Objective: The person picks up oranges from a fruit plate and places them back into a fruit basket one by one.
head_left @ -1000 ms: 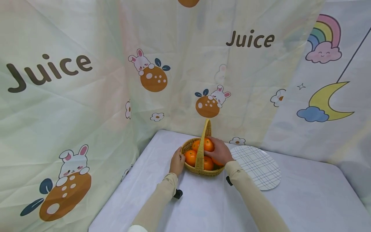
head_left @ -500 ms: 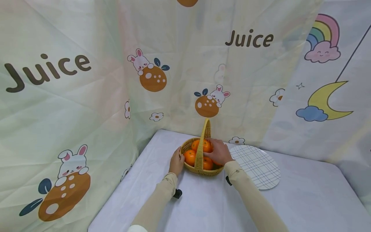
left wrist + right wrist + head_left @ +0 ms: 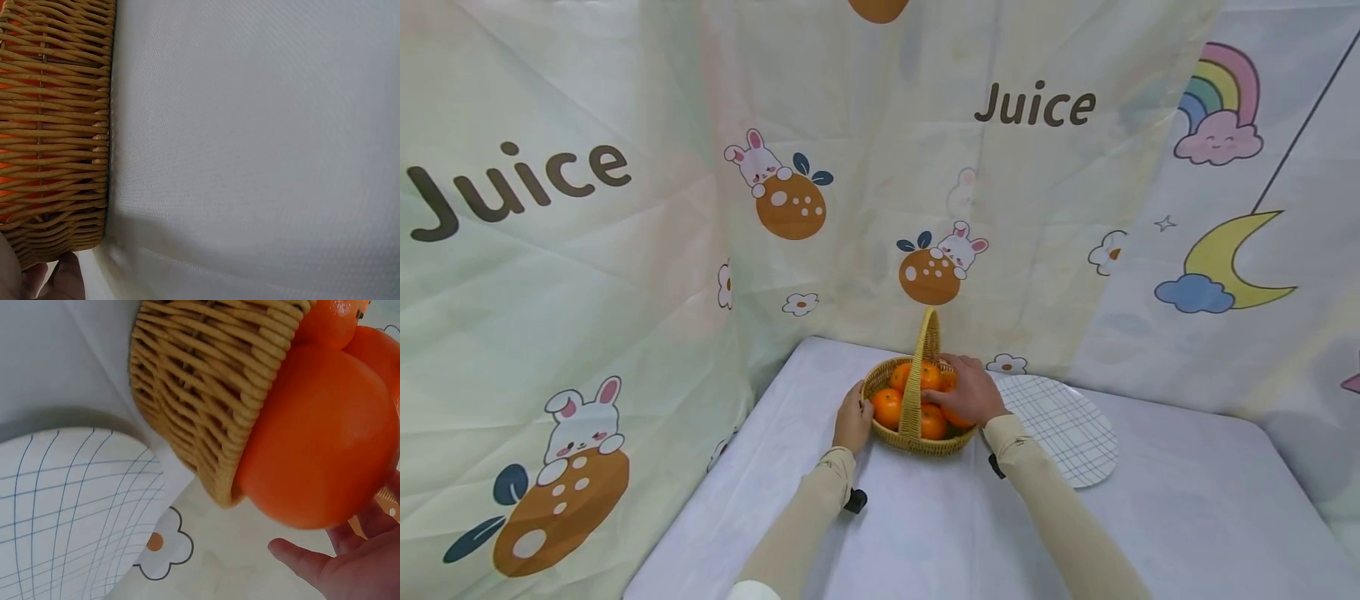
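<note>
A wicker basket (image 3: 942,447) with a tall arched handle (image 3: 912,408) holds several oranges (image 3: 887,409). At its left side my left hand (image 3: 852,421) grips the rim; in the left wrist view only some fingertips (image 3: 67,278) show beneath the woven wall (image 3: 62,137). My right hand (image 3: 974,394) reaches over the right side, thumb and fingers curled round an orange. Close up in the right wrist view, that orange (image 3: 319,437) bulges above the basket rim, with the right hand (image 3: 356,569) behind and below it. Parts of the fingers are hidden by the fruit.
To the right of the basket lies a round white plate (image 3: 1075,433) with a blue grid pattern, partly covered by the right forearm. Both stand on a white-covered table (image 3: 1195,500). A printed fabric curtain (image 3: 842,267) rises behind the table and along the left side.
My right hand has shifted slightly right relative to the basket handle, and more of an orange shows between its thumb and fingers. The left hand stays on the rim; the view has turned slightly.
</note>
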### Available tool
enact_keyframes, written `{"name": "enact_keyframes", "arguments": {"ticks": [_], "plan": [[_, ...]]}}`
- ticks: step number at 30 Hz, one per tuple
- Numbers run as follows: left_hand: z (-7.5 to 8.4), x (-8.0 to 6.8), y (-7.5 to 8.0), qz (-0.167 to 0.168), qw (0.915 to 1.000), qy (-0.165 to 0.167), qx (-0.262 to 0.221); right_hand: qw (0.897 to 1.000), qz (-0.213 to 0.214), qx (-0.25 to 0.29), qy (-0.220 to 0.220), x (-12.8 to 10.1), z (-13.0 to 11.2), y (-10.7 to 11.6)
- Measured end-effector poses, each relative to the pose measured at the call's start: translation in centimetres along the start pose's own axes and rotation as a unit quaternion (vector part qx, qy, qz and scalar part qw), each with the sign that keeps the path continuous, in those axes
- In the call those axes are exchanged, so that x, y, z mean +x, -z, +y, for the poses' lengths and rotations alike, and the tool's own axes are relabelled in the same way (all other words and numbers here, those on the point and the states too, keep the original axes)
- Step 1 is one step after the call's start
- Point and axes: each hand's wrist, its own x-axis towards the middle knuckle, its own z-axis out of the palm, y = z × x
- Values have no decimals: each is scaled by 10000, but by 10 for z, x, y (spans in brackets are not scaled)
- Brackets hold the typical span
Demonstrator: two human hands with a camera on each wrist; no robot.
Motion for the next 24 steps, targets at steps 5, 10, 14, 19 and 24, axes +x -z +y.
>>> {"name": "enact_keyframes", "arguments": {"ticks": [5, 10, 14, 19, 24], "plan": [[0, 1, 0, 29, 9999, -125, 44, 9998, 43, 155, -130, -6, 9, 11], [1, 2, 0, -13, 9998, -185, 106, 9997, 141, 179, -131, -13, 22, 20], [3, 2, 1, -78, 9994, -247, 215, 9995, 167, 137, -224, -23, 32, 29], [0, 1, 4, -112, 9965, -515, 645, 9993, 212, 56, -304, -35, 39, 42], [1, -1, 11, -394, 9929, -516, 994, 9987, 316, -12, -396, -46, 48, 55]]}}
